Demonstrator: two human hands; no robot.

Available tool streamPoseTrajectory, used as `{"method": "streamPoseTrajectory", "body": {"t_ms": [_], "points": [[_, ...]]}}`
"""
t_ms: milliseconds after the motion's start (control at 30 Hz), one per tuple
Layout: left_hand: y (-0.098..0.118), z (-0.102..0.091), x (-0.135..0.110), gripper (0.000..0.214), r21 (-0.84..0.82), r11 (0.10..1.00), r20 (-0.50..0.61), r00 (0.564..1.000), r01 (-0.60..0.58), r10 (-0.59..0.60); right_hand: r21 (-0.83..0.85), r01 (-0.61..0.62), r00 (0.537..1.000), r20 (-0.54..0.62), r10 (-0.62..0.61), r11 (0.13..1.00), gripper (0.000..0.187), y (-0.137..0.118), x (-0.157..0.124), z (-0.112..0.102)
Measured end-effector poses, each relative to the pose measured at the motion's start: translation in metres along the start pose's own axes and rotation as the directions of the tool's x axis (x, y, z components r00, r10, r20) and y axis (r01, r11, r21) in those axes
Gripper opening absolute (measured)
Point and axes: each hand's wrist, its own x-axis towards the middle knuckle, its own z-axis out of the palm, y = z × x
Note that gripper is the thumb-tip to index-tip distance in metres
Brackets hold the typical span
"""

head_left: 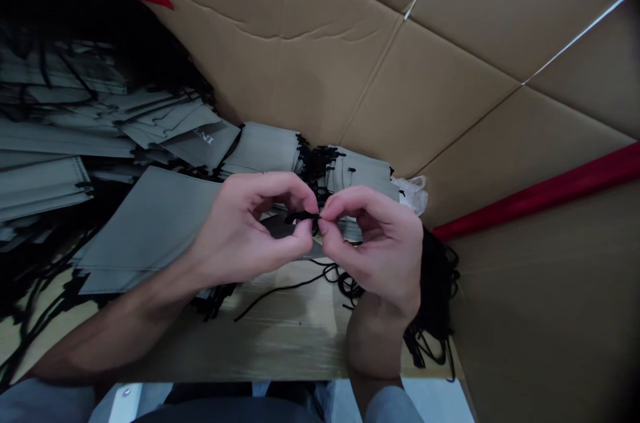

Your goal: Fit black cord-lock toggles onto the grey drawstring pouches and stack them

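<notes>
Pinching cord (299, 217), L fingers (304, 193), R fingers (334, 204), nr-closed

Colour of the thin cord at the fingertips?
The cord is black; it shows best in the head view.

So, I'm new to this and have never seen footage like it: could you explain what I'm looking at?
There is no machine here, just one person's bare left hand and right hand. The single picture comes from a camera worn on the head, looking forward and down, so the forearms enter from the bottom.

Both hands meet mid-picture, pinching a short black strand that looks like cord. Beneath is a pale, wood-coloured tabletop. On it lie flat grey rectangular pieces, mostly on the left, and a loose thin black cord. Behind stands a creased brown cardboard wall. Details inside the dark pile at far left are too dim to tell.
</notes>
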Motion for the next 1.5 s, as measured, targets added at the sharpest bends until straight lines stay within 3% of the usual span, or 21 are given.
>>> {"method": "streamPoseTrajectory", "body": {"t_ms": [233,400,533,600,733,867,1033,1167,1267,1333,1400,1500], "points": [[0.002,-0.005,0.003,0.011,-0.004,1.000,0.030,0.999,0.023,-0.022,-0.015,0.000,1.000,-0.020,-0.001,1.000,0.029,-0.001,-0.001,-0.001],[0.000,-0.017,0.010,0.026,-0.149,0.978,0.228,0.967,0.146,-0.110,0.008,-0.007,0.998,-0.066,0.007,1.000,0.029,-0.002,0.001,-0.003],[-0.006,-0.025,0.015,0.016,-0.032,0.974,0.398,0.896,0.226,-0.195,-0.008,-0.003,0.997,-0.082,0.002,1.000,0.029,-0.001,0.003,-0.010],[-0.008,-0.027,0.015,0.023,0.035,0.975,0.436,0.874,0.220,-0.213,0.000,0.003,1.000,-0.028,-0.003,1.000,0.030,0.001,0.003,-0.015],[-0.006,-0.028,0.012,0.027,0.084,0.981,0.438,0.878,0.172,-0.192,-0.007,0.015,0.979,0.202,-0.013,1.000,0.040,0.006,0.004,-0.021],[-0.003,-0.028,0.008,0.028,0.099,0.989,0.430,0.891,0.113,-0.145,-0.062,0.014,0.980,0.200,-0.002,0.998,0.010,0.008,0.006,-0.022],[0.000,-0.034,0.006,0.020,0.036,0.999,0.422,0.906,0.014,-0.028,0.072,0.017,0.972,0.232,-0.034,0.997,0.010,0.014,0.007,-0.027],[-0.002,-0.037,0.007,0.017,-0.199,0.979,0.520,0.851,0.033,0.077,0.271,0.026,0.959,0.265,-0.101,0.962,0.014,0.024,0.005,-0.026],[-0.004,-0.035,0.006,0.018,-0.376,0.916,0.627,0.766,0.140,0.140,0.376,0.071,0.939,0.287,-0.189,0.924,0.010,0.028,0.003,-0.021],[-0.005,-0.035,0.006,0.016,-0.395,0.901,0.671,0.727,0.181,0.148,0.389,0.084,0.935,0.287,-0.207,0.917,0.009,0.029,0.002,-0.018],[-0.003,-0.036,0.007,0.015,-0.310,0.940,0.656,0.747,0.142,0.104,0.360,0.051,0.952,0.264,-0.154,0.931,0.010,0.029,0.003,-0.018],[0.003,-0.040,0.011,0.020,-0.127,0.992,0.556,0.829,0.006,0.066,0.307,-0.037,0.973,0.229,-0.036,0.951,0.029,0.028,0.006,-0.022]]}}
